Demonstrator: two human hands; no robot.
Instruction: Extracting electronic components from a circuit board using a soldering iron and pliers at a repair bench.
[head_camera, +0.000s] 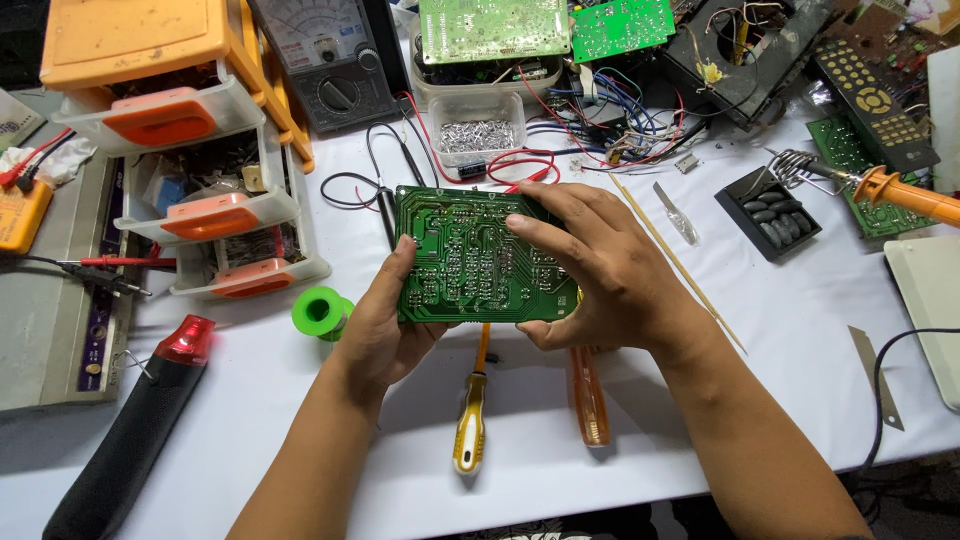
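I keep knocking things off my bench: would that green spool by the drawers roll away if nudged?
Probably. The green spool looks round with flanged ends, so on its side it would likely roll on the smooth white table. It seems small and light, so a brush from the left hand beside it might shift it. The drawer unit could stop it.

The work surface is a white table (800, 330), lit evenly and brightly, with soft shadows under the objects. At the left stands a small cabinet of clear plastic drawers (215, 200) with orange handles (its top is also orange). Beside it a grey metal case (60, 300) lies flat. The far edge of the table is crowded and dark.
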